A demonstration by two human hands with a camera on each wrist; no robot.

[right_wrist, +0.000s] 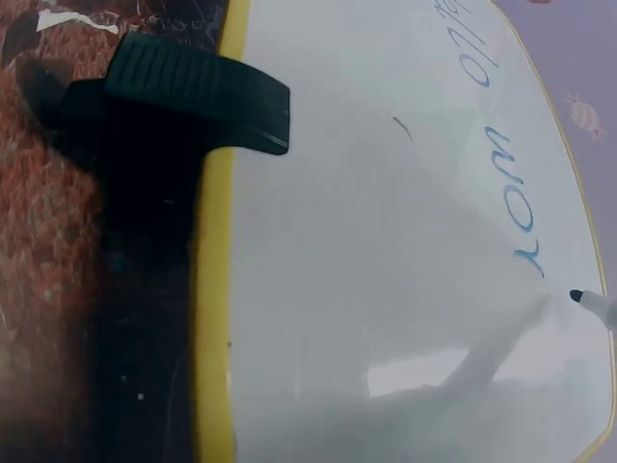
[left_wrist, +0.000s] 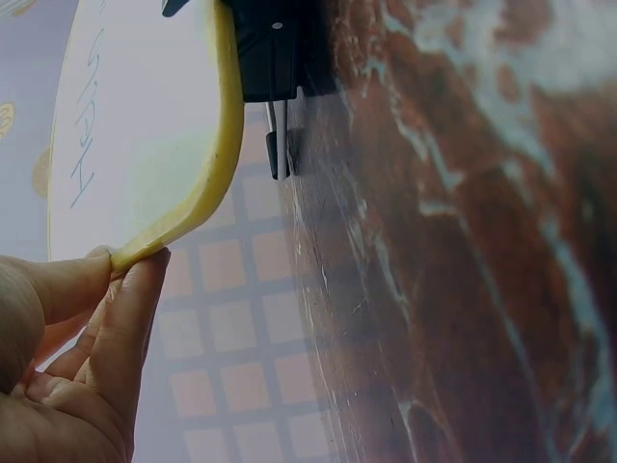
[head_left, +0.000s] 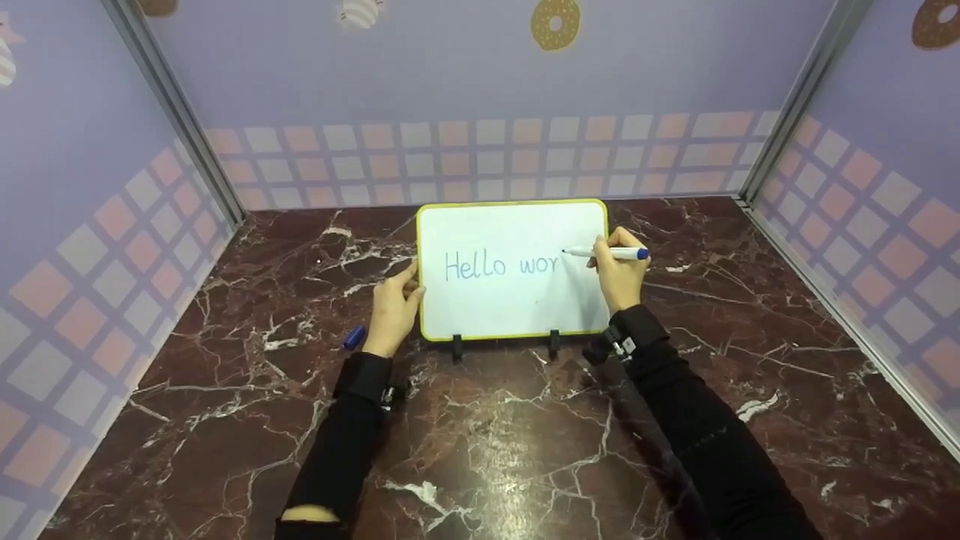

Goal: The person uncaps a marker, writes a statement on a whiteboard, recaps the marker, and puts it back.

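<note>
A whiteboard point(head_left: 510, 307) with a yellow frame leans on a black stand point(head_left: 554, 343), and "Hello wor" is written across it in blue. My left hand point(head_left: 393, 311) pinches the board's left edge between thumb and fingers; the left wrist view shows the thumb point(left_wrist: 72, 286) on the front face. My right hand point(head_left: 621, 274) holds a white marker point(head_left: 589, 253) with a blue end, its tip close to the board just right of the "r". In the right wrist view, the dark marker tip point(right_wrist: 576, 295) shows beside the last letter, while the hand itself is out of sight.
A blue marker cap point(head_left: 354, 337) lies on the dark red marbled table point(head_left: 480, 435), left of my left wrist. Patterned panels point(head_left: 480, 157) enclose the table at the back and sides. A small stray mark point(right_wrist: 403, 128) shows low on the board.
</note>
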